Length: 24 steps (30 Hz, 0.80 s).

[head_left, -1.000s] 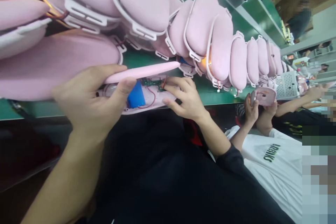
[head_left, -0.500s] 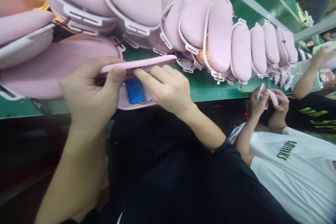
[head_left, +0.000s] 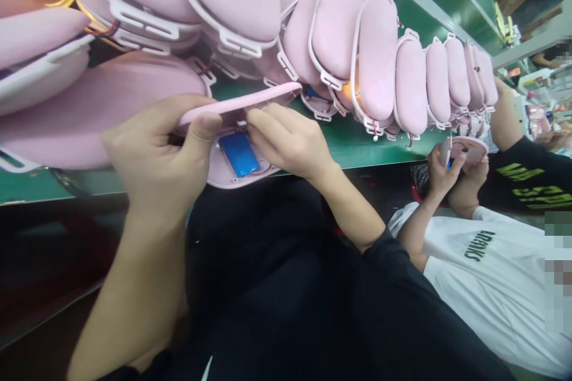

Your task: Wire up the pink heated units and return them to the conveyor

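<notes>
A pink shell cover is held tilted up by my left hand, its thumb on the near edge and fingers behind. Beneath it lies the matching pink lower shell, open, with a blue battery pack and thin wires inside. My right hand reaches between the two halves, fingers pinched together at a small white connector. The fingertips are partly hidden, and so is most of the cover's inner face.
Several pink padded shells with white slotted rims line the green bench. One large pink shell lies by my left hand. On the right, a co-worker's hands hold pink parts; another person's arm reaches beyond.
The cover is tilted more, its far end raised. My right hand's fingers have drawn into a pinch near the white connector, and more of the battery pack shows. The co-worker's pink part has turned.
</notes>
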{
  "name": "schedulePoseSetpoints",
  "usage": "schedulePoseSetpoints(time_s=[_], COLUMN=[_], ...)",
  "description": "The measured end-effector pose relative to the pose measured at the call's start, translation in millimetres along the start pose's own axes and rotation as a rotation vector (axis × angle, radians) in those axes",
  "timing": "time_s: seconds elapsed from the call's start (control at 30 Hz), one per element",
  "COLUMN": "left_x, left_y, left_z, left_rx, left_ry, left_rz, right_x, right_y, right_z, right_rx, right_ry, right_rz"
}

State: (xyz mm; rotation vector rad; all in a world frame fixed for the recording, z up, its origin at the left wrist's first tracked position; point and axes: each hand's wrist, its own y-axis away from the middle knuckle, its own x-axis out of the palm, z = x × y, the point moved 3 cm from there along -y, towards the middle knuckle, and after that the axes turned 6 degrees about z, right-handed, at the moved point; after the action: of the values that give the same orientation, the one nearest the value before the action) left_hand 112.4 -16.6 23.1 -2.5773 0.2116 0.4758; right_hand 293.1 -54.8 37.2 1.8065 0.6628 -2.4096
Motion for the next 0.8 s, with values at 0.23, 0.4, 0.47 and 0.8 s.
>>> schedulePoseSetpoints(time_s=[0.23,0.4,0.47,0.8], left_x=[2.3,1.9,2.0,2.2], left_y=[7,8,8,14], left_z=[-5,-6,-6,-4], left_rx=[0.134,0.237,0.255,0.334], left_ry=[-0.143,-0.183,-0.182,-0.176], left_rz=[0.0,0.032,0.036,0.072], right_x=[-16,-24,-28,-28], right_y=[22,14,11,6], right_z=[-22,-18,-14,-17], right_rx=[0.025,0.269,0.367,0.356], right_ry=[-0.566,-0.689,-0.624,-0.483], right_rz=[-0.092,0.039,0.065,0.208])
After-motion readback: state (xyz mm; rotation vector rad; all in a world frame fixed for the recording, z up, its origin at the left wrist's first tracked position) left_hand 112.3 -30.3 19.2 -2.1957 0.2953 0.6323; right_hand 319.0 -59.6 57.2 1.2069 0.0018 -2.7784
